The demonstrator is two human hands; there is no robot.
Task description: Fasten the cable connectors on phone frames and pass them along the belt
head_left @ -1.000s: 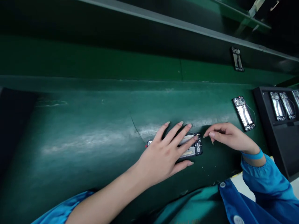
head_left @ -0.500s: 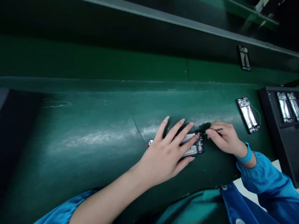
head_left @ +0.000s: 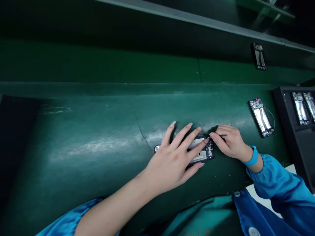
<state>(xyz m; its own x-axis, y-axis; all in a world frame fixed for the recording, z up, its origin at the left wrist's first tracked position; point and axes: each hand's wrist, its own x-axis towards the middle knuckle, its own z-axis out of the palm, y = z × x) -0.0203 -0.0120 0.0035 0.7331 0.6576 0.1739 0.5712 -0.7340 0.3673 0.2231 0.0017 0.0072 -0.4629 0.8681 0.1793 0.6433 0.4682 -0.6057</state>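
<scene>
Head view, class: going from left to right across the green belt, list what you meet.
Left hand → opened phone under it → right hand pinching a thin tool → second opened phone → black tray with more phones.

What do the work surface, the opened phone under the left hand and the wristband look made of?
Work surface: looks like green rubbery belt or mat, semi-matte, with scuffed pale streaks. Opened phone: dark, probably plastic frame with shiny silvery metal plates and small board parts. Wristband: smooth blue, possibly elastic or silicone; unclear.
</scene>
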